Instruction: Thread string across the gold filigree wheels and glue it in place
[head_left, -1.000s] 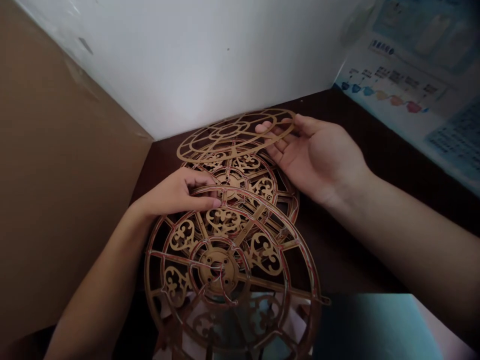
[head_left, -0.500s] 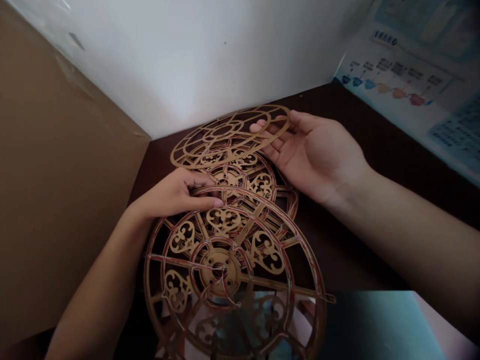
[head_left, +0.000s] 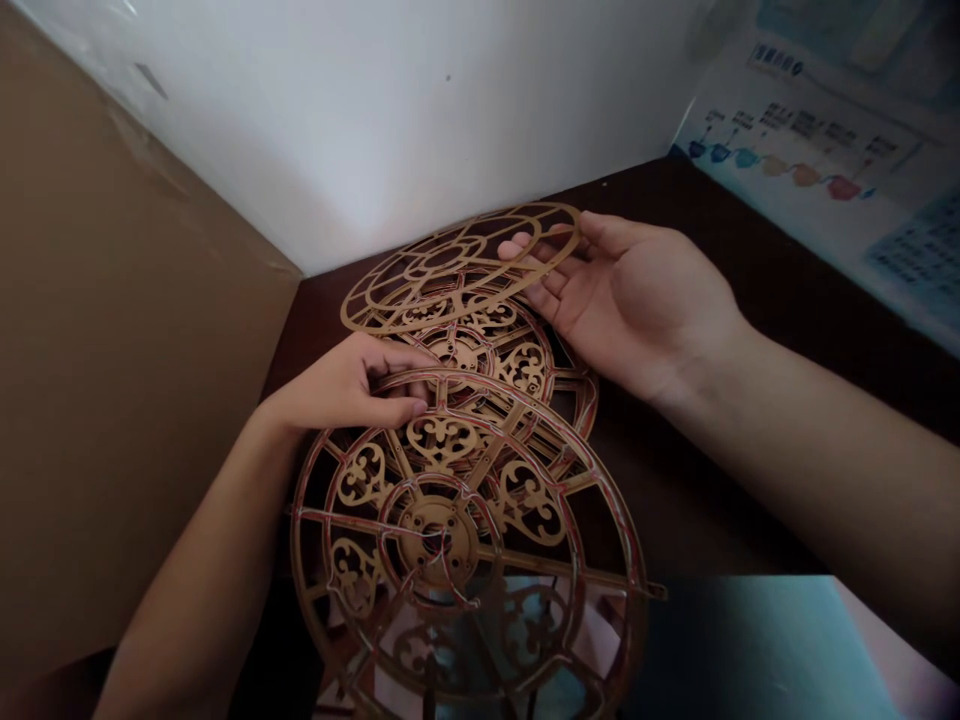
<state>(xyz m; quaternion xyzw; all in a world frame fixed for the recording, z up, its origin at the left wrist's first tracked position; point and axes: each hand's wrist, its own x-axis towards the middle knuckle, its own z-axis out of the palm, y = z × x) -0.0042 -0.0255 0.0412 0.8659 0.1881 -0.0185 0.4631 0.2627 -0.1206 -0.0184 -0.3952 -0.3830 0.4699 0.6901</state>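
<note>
My left hand (head_left: 360,385) pinches the upper rim of a round, gold openwork frame (head_left: 439,535) with scroll ornaments, a round hub and red and whitish lines along its ribs. This frame tilts toward me, its lower part past the table edge. A plainer gold ring frame (head_left: 367,320), with spokes and concentric rings, slants at the back. My right hand (head_left: 637,290) holds its right rim, thumb above and fingers beneath, palm turned up. Between these two, more scrolled gold frames (head_left: 525,370) lie stacked on the dark table, partly covered.
The dark brown table (head_left: 675,480) extends to the right. A white wall (head_left: 450,120) rises behind, a brown cardboard surface (head_left: 135,380) stands at left, and a blue printed panel (head_left: 825,160) at right. Below the table edge is a teal surface (head_left: 742,640).
My left hand and the near frame's top have shifted very slightly left. My right hand and the plain ring frame are almost unmoved.
</note>
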